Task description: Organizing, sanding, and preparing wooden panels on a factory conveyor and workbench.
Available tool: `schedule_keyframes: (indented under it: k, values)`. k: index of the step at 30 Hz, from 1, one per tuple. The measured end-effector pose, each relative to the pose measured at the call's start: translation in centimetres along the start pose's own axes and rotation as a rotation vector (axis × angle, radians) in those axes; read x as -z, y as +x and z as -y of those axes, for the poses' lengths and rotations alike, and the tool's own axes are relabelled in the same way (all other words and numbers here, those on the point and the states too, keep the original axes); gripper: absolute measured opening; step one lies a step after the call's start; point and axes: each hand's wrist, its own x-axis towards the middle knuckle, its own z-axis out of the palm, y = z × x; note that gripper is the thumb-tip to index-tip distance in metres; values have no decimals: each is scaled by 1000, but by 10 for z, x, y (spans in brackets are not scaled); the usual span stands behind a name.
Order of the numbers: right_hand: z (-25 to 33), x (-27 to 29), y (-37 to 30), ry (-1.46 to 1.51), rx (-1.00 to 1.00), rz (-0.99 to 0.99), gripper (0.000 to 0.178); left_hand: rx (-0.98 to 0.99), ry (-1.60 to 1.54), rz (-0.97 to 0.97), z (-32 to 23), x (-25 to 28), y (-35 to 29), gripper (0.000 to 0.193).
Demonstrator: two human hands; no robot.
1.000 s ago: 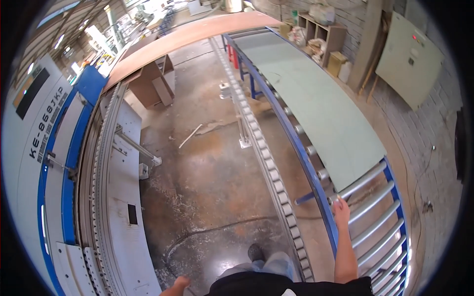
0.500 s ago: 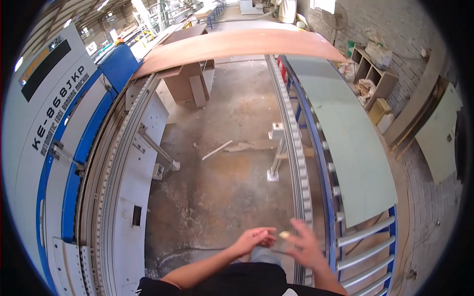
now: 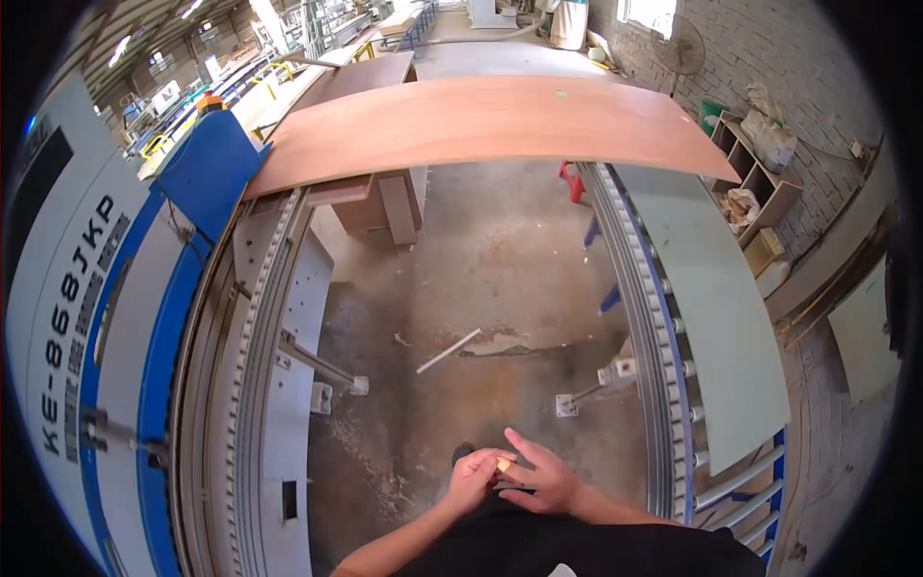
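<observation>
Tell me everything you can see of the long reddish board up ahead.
The reddish board is a long, thin sheet, wood-like in look, with a small green mark near its far edge. It lies crosswise over the gap between the two rails, its left end beside the blue housing and its right end over the pale green sheet. Its bowed edges may be the lens. Nobody touches it; what bears its right end is unclear.

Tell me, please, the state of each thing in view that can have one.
Bare left hand: fingers curled.
Bare right hand: fingers spread.
Small pale-yellow piece: between the hands; held or worn, unclear.
Long reddish-brown panel: lying flat, untouched.
Long pale-green sheet: lying on metal rollers.
Thin white strip: loose on the floor.
Round grey caged fan: spinning or still, unclear.
</observation>
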Motion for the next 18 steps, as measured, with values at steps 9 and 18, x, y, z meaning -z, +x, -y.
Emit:
schedule_keyframes:
  k: [9, 18]
  values:
    - [-133, 35, 144, -98, -78, -228, 48, 90, 62, 56, -83, 69, 196, 38]
    - [-265, 113, 296, 2, -8, -178, 42, 48, 86, -10, -152, 116, 371, 39]
